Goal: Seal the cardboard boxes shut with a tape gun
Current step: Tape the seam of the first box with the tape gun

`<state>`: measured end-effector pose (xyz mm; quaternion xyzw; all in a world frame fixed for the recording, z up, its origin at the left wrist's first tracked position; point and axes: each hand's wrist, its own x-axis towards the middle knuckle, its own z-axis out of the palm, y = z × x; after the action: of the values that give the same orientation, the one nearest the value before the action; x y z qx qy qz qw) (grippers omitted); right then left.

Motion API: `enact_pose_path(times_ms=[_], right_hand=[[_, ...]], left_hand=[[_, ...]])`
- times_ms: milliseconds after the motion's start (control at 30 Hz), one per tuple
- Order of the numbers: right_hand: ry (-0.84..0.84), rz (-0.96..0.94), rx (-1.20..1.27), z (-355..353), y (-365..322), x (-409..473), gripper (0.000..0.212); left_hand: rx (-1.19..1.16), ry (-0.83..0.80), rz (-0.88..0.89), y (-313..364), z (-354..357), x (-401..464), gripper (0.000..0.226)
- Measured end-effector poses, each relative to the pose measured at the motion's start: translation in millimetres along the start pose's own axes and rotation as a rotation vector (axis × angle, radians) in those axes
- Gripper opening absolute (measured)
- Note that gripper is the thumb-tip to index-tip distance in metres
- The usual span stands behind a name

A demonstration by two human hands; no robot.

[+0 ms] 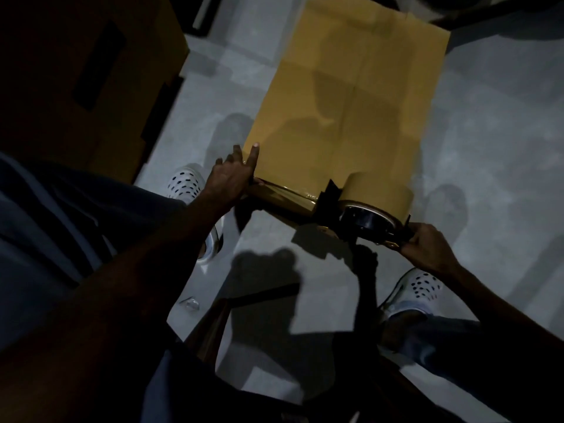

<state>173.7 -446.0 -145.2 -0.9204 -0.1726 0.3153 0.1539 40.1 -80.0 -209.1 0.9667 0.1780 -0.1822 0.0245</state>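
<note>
Hidden: the scene is dim; the person's trunk and left forearm darken the lower left, and the tape gun's [366, 215] handle is lost in shadow under the right hand [427, 248].
Cut off: the cardboard box [351, 102] runs out of the top edge; a second box [91, 71] beyond the left hand [232, 175] is mostly black.
Left hand: fingers straight, pressing the near left corner of the cardboard box, one finger laid on its top face.
Right hand: curled round the rear of the tape gun, grasping it at the box's near right corner.
Tape: a glossy strip [280, 193] stretches along the box's near edge between the two hands; the brown roll [378, 190] sits on the gun, just ahead of the right hand.
Edges: the box's near edge lies directly between the hands; its long sides run away from them.
Open room: bare floor [488, 132] lies past the right hand and in a strip between the two boxes.
Surface: grey concrete floor, mottled, with hard shadows of hands and gun below the box.
Feet: white perforated shoes, one [186, 181] beside the left hand, one [418, 288] under the right.
</note>
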Motion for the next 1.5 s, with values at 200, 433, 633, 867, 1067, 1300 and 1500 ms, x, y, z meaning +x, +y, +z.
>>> enact_pose_path(times_ms=[200,433,633,867,1067,1300,1500], right_hand=[[-0.024,0.025,0.068,-2.3,5.5,-3.2,0.026],[-0.014,-0.011,0.077,1.8,10.6,3.8,0.043],[-0.02,-0.086,0.004,12.6,23.8,9.3,0.028],[0.022,-0.319,-0.139,24.9,2.5,18.3,0.025],[-0.021,-0.206,-0.03,25.3,7.5,20.5,0.035],[-0.073,-0.091,0.069,17.7,-3.5,21.7,0.042],[-0.084,-0.065,0.071,20.0,-2.8,24.9,0.042]], left_hand=[[0.005,0.09,0.122,7.8,6.9,4.8,0.084],[0.041,0.13,0.308,57.2,21.8,16.9,0.086],[0.073,0.141,0.351,45.8,25.9,20.0,0.086],[0.081,0.18,0.411,14.4,16.4,36.8,0.081],[0.062,0.147,0.423,10.2,12.5,36.5,0.073],[-0.207,0.162,0.304,-80.4,3.1,28.8,0.066],[-0.326,0.236,0.085,-105.1,-8.5,21.6,0.031]])
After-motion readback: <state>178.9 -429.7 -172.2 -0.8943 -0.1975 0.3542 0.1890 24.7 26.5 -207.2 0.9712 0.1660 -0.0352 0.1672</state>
